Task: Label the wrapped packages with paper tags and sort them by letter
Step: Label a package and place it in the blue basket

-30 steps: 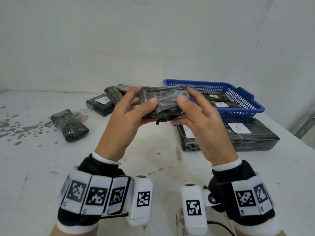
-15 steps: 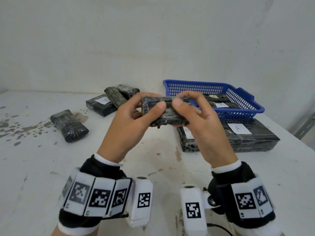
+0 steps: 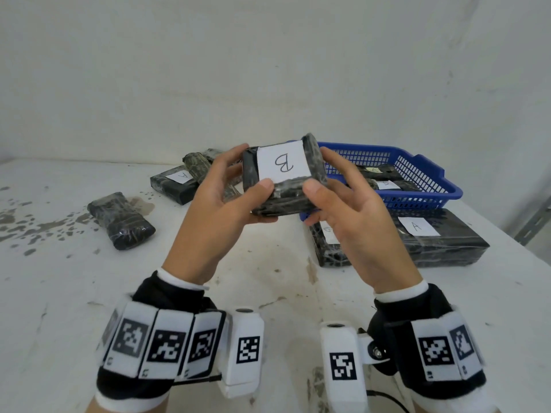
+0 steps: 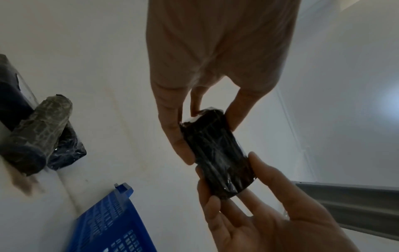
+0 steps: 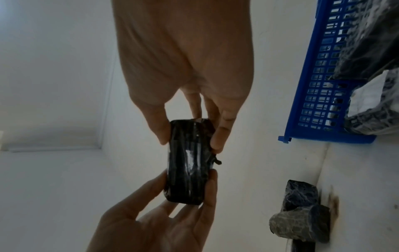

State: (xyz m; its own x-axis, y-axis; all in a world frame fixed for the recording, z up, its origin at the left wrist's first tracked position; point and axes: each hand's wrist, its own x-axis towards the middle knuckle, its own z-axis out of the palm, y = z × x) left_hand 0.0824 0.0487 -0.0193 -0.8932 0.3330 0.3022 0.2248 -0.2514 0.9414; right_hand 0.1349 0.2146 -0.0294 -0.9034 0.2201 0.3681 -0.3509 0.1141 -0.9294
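Note:
Both hands hold one black wrapped package [image 3: 283,192] up above the table; its white paper tag [image 3: 281,163] reads B and faces me. My left hand [image 3: 235,189] grips its left end, thumb on the near edge, fingers behind. My right hand [image 3: 337,198] grips the right end the same way. The left wrist view shows the package [image 4: 215,156] end-on between the fingers, and so does the right wrist view, with the package [image 5: 187,162] pinched from both ends.
A blue basket [image 3: 417,171] at the back right holds tagged packages. In front of it lies a large package tagged A [image 3: 441,239]. A package tagged A [image 3: 174,183] and others lie behind the hands. An untagged package [image 3: 120,220] lies left on the stained white table [image 3: 74,287].
The hands have turned the package over, so its B tag, hidden before, now faces up toward me. The package sits slightly higher.

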